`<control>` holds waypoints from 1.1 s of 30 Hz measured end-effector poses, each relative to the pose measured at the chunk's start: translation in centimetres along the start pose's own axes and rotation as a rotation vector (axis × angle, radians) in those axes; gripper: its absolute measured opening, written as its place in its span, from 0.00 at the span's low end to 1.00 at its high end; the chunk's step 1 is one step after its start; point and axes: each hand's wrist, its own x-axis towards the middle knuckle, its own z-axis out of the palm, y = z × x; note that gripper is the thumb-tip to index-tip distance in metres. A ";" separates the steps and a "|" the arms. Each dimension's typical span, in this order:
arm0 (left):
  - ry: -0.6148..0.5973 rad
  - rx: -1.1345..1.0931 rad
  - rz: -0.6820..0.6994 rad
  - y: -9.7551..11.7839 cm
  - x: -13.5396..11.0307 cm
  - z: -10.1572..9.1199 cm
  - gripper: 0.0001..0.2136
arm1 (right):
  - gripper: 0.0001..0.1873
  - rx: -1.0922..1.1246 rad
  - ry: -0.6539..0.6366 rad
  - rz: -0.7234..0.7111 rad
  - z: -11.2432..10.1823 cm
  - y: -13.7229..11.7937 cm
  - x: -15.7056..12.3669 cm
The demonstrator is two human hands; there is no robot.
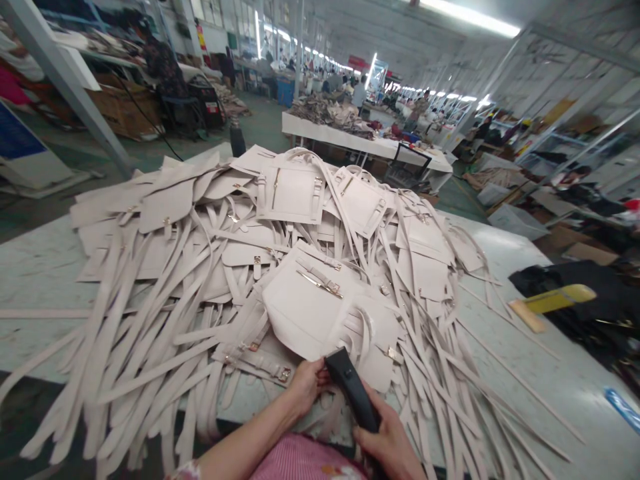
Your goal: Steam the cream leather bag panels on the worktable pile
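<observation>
My left hand (310, 385) is closed at the lower edge of a beige leather bag piece (305, 313), fingers pinched on its rim. This piece has a gold zip and buckled straps, and lies tilted toward me on the heap. A black hand-held tool (353, 387), shaped like a hair clipper, is gripped in my right hand (390, 433). Its wide head is at the bag piece's edge, just right of my left fingertips; whether they touch I cannot tell. Beneath and around lie more beige bag panels (293, 197) with buckles, and many long straps (155, 320).
The heap rests on a pale table (530, 373). On its right are a yellow-handled tool (555, 300), dark material (565, 273) and a blue item (623, 408). Behind stand another loaded table (320, 130), a chair (407, 163), a grey post (75, 87) and a seated person (163, 63).
</observation>
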 end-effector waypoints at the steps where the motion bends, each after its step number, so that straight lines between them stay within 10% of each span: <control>1: -0.011 -0.002 -0.014 0.0 -0.1 0.1 0.09 | 0.41 0.001 0.006 0.019 -0.1 0.0 0.0; 33: 0.088 0.022 -0.003 -1.8 -0.7 1.9 0.11 | 0.38 -0.060 0.068 0.026 -2.4 2.2 -1.9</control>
